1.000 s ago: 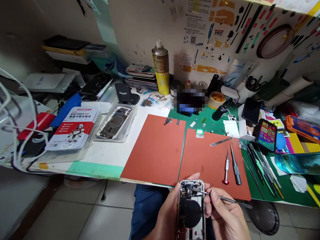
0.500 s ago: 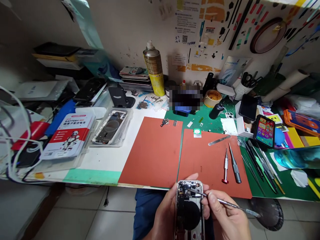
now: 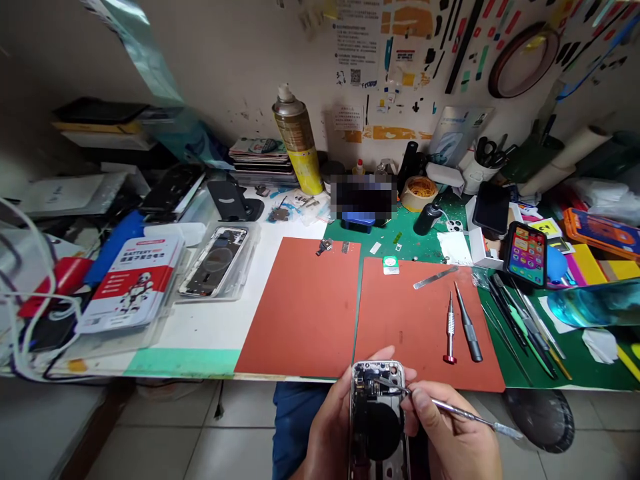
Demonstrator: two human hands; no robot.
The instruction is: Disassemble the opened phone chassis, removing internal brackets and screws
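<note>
Wrapped round an opened phone (image 3: 383, 430) is my left hand (image 3: 330, 420), below the table's front edge. The phone's inner parts face up, with a round black patch in the middle and small parts near its top end. In my right hand (image 3: 445, 427) a thin metal spudger (image 3: 463, 413) is pinched between thumb and fingers. Its tip lies over the small parts at the phone's upper end; whether it touches them I cannot tell. The spudger's flat other end points out to the right.
Two red-brown mats (image 3: 305, 307) lie at the table's front. A screwdriver (image 3: 451, 330) and a grey pen-like tool (image 3: 467, 323) rest on the right one. Tweezers and picks (image 3: 525, 327) lie farther right. A phone back housing (image 3: 214, 261) sits left, by a battery box (image 3: 133, 283).
The camera view has shifted slightly, so the background sits a little to the left. My hands, the phone and the spudger keep nearly the same pose.
</note>
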